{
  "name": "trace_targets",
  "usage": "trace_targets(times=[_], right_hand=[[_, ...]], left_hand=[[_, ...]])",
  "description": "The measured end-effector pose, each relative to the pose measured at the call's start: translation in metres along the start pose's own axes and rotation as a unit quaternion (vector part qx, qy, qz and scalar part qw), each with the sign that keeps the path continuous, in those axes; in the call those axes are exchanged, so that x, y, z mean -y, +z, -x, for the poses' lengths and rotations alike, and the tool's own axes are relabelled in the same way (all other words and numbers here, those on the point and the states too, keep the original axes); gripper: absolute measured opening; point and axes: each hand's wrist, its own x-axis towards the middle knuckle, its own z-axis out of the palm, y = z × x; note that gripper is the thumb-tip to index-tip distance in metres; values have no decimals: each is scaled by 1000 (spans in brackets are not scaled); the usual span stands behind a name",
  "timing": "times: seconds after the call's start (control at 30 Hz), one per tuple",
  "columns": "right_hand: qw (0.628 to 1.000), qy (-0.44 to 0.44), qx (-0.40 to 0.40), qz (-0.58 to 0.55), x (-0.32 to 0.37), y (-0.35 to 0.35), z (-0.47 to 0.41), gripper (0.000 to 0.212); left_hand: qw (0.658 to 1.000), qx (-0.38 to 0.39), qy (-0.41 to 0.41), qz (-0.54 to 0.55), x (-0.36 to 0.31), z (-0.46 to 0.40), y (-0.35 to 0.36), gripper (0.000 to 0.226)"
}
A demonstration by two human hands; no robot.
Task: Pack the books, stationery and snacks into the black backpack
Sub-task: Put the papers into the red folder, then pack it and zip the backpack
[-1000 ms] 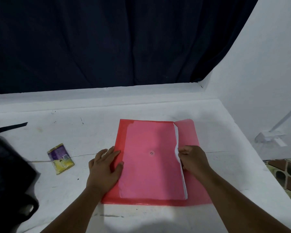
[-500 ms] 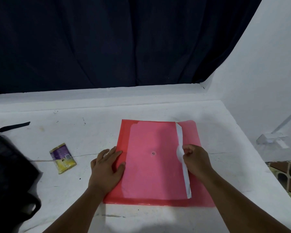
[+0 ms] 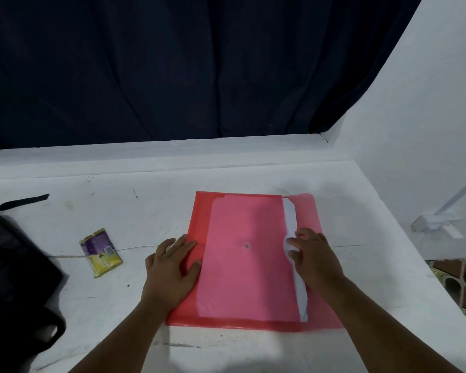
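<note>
A red plastic folder point(image 3: 242, 265) lies flat on the white table point(image 3: 145, 205), straight in front of the person. A small snap button point(image 3: 247, 246) sits near the folder's middle. White paper point(image 3: 291, 224) shows as a narrow strip along the folder's right part, where the flap point(image 3: 307, 211) meets the body, and as a paler sheet seen through the red plastic.

The left hand point(image 3: 172, 267) lies flat on the folder's left edge, fingers straight and slightly spread, thumb on the plastic, pressing it down. The right hand point(image 3: 314, 257) rests on the folder's right side over the white strip, its fingers bent with the tips on the paper; whether they pinch the paper or only press on it cannot be told.

Left of the folder, well apart from it, a small purple and yellow snack packet point(image 3: 100, 253) lies on the table. Farther left of the folder, at the picture's edge, sits the black backpack point(image 3: 14, 278), with 1 strap point(image 3: 24, 201) reaching out on the table behind it.

Beyond the folder hangs a dark curtain point(image 3: 172, 65).
</note>
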Motion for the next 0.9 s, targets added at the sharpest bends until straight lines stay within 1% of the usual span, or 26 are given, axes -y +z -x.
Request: trace_targets(times=[0.1,0.27,0.47,0.6,0.63,0.7,0.73,0.8,0.83,0.9], right_hand=[[998,-40,18,39,-7,1,0,34],[996,-59,49,37,-17,-5,-2,40],[996,-43,61,57,-10,-7,0,41],[1000,4,26,-16,-10,-10,1,50],[1000,12,19,-20,-11,-10,2,45],[1000,21,13,-11,-12,-9,4,20],[999,35,20,-9,-10,-10,5,11],[998,57,34,-21,-3,-11,4,32],[997,66,42,-27,2,-13,2,39],[994,85,52,-44,13,-15,-2,41]], left_hand=[[1000,3,-2,-3,-1,0,0,68],[1000,4,-3,-7,-1,0,-1,69],[1000,6,-4,-7,-2,0,-1,70],[1000,1,-3,-3,-1,0,-1,69],[1000,2,-3,-2,-1,0,-1,70],[1000,4,-3,-3,-2,0,-1,70],[1000,4,-3,-3,-2,0,-2,71],[1000,2,-3,-1,-2,0,-2,70],[1000,0,-3,-1,-3,0,-2,70],[1000,-1,-3,-3,-3,0,-3,71]])
